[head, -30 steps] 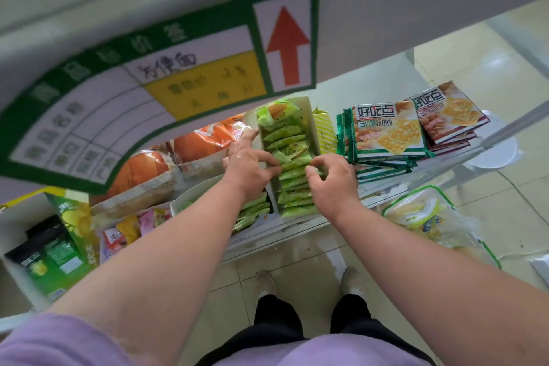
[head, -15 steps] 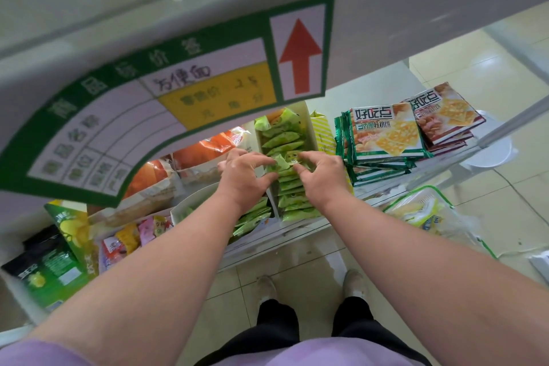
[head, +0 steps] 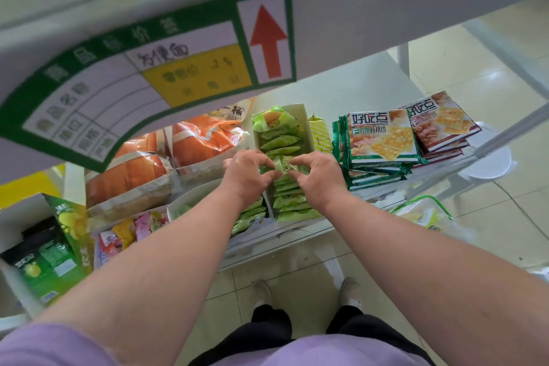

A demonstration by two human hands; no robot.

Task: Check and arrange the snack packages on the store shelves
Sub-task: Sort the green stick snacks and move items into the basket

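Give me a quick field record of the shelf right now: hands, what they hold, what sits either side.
left hand: pinches a green packet in the white box
right hand: pinches the same green packet
white box: open-topped, holds a row of green packets
right of box: stacks of cracker packs
left of box: orange bags
above: price label with red arrow

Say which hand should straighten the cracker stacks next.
Right. The right hand is nearer the cracker stacks, which lie on its side of the green packets; the left hand would have to cross over.
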